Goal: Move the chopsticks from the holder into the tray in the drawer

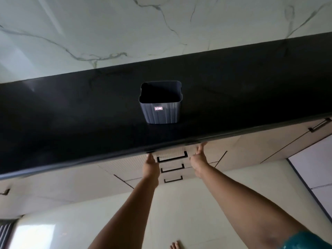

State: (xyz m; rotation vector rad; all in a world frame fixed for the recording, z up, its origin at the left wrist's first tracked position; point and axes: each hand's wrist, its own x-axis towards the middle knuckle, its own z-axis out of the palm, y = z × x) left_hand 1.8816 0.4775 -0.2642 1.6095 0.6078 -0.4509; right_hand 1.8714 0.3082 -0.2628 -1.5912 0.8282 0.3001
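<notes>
A dark grey ribbed holder [160,105] stood upright on the black bench [71,114], near the middle of it and set back from the front edge. Its mouth faced the camera and the inside looked dark; no chopsticks showed in it or anywhere else in view. A small red and white label sat on its front wall.

Below the bench edge, a stack of three pale drawers carried black bar handles. The top drawer [179,153] sat just under the bench lip, and its front was flush with the fronts beside it. The tray was out of sight.

Both arms reached forward to that top drawer. The left hand [151,163] lay against the drawer front just left of the handle [172,157], its fingertips hidden under the bench lip, so whether they were curled could not be told. The right hand [198,157] was at the right end of the drawer, fingers straight and pointing up, touching the front beside the handle. The two hands were apart, with the handle between them.

A white marble wall rose behind the bench. Pale floor tiles lay below, with toes at the bottom edge.
</notes>
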